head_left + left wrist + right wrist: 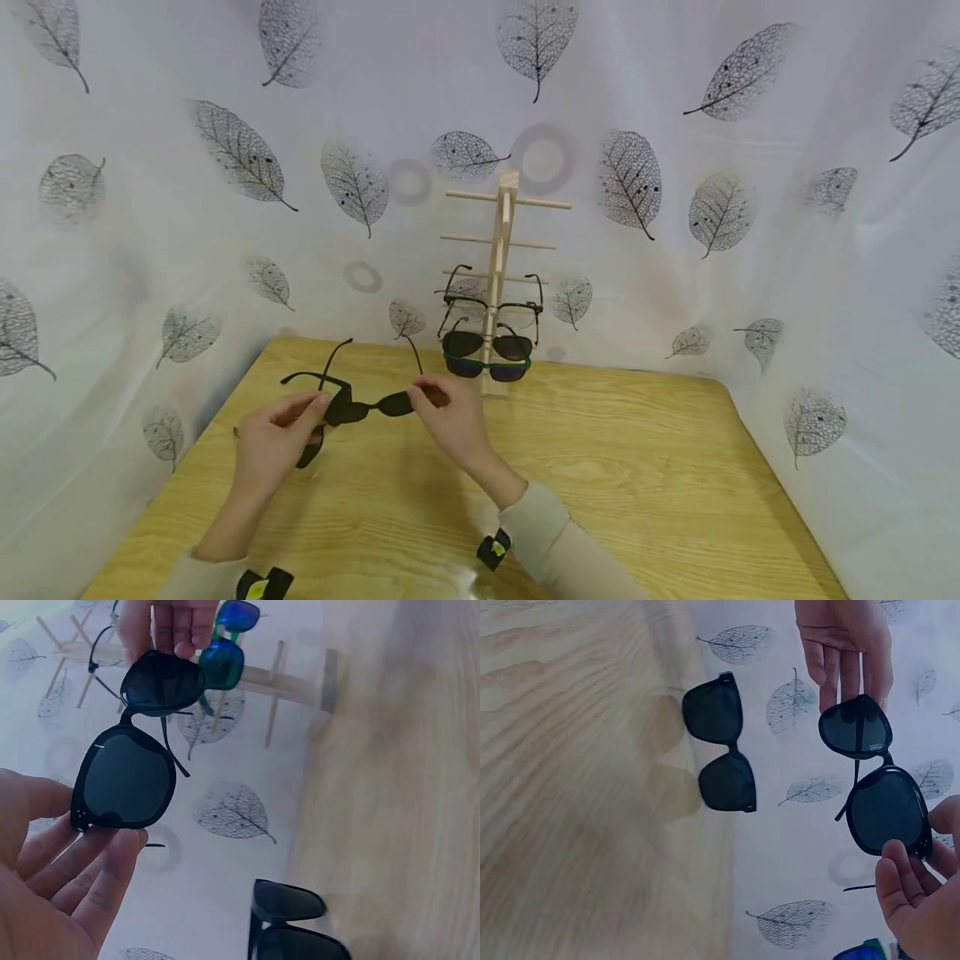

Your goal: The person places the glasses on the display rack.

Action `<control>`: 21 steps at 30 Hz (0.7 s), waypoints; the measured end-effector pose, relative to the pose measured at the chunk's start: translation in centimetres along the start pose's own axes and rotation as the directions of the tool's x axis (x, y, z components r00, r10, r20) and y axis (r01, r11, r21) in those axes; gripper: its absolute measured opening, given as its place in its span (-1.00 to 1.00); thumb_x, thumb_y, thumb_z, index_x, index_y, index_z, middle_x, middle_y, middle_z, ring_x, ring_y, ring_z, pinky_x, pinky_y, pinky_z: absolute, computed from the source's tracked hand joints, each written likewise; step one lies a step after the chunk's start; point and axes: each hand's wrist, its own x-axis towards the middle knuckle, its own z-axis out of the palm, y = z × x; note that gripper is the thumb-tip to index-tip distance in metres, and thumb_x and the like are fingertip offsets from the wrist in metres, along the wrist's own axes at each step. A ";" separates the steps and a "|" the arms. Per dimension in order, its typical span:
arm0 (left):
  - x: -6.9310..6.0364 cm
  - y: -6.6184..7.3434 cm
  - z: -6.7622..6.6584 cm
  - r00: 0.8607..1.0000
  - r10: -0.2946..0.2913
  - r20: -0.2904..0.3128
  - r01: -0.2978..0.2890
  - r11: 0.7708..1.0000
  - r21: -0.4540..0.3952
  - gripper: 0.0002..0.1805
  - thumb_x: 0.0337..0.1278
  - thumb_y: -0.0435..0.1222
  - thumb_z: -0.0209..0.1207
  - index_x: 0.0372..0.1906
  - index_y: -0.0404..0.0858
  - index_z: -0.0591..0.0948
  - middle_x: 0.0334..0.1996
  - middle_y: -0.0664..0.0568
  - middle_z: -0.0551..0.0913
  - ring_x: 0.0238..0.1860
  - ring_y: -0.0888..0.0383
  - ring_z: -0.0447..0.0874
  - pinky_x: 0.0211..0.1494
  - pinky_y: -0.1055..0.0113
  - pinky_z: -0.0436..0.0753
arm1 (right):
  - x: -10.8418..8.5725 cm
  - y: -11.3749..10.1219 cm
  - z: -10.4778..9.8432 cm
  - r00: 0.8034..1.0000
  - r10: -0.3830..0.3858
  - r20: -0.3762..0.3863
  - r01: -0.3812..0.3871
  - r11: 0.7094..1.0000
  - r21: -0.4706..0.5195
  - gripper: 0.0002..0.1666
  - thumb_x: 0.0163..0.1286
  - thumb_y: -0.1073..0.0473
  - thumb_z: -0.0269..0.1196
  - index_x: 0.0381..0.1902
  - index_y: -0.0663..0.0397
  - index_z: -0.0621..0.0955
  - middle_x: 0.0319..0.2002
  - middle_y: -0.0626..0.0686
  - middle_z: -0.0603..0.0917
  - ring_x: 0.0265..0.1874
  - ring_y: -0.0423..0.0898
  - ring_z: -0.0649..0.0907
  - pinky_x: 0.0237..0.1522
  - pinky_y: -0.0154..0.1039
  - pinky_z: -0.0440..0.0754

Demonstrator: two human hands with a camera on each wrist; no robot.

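Left hand (270, 437) and right hand (459, 417) face each other, apart; in each, thumb and fingers form a pinch; left forearm (227, 523) rises steeply; right forearm (498, 478) slants inward from the lower right.

Right hand (922, 892) pinching near end of black-framed sunglasses (885, 814), thumb and fingers closing on the outer rim. Left hand (847, 645) holding the far end, dark lenses spanning between. Second pair of dark sunglasses (732, 747) sitting well apart on wood-grain tabletop (570, 787), reflecting faintly there. White leaf-printed sheet (802, 847) hanging behind. Green-rimmed blue lens (861, 952) peeking in at bottom edge.
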 end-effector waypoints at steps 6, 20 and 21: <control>0.4 1.8 -0.4 0.997 0.061 -0.044 -0.062 0.998 -0.020 -0.70 0.38 -0.25 0.38 0.03 -0.38 0.80 -0.41 0.59 0.75 -0.53 0.40 0.78 -0.40 0.42 0.78 | 0.9 -1.4 -0.4 0.995 -0.087 -0.048 0.086 0.996 -0.009 -0.81 0.52 0.15 0.35 -0.06 0.13 0.80 -0.21 0.11 0.79 -0.34 -0.06 0.76 -0.24 -0.34 0.75; 1.6 6.4 -0.6 0.977 0.183 -0.111 -0.194 0.975 -0.105 -0.79 0.33 -0.34 0.40 -0.04 -0.38 0.82 -0.38 0.38 0.82 -0.44 0.38 0.79 -0.37 0.46 0.77 | 3.0 -5.3 -3.2 0.974 -0.195 -0.118 0.195 0.981 -0.011 -0.82 0.49 0.18 0.38 -0.04 0.11 0.80 -0.23 0.09 0.79 -0.36 -0.11 0.75 -0.30 -0.31 0.75; 1.7 6.8 -0.6 0.973 0.198 -0.116 -0.211 0.972 -0.106 -0.80 0.33 -0.36 0.39 -0.05 -0.38 0.83 -0.39 0.39 0.82 -0.45 0.38 0.79 -0.37 0.45 0.77 | 3.1 -5.5 -3.4 0.973 -0.198 -0.122 0.198 0.980 -0.010 -0.81 0.50 0.18 0.38 -0.03 0.10 0.80 -0.23 0.09 0.80 -0.36 -0.11 0.76 -0.31 -0.31 0.75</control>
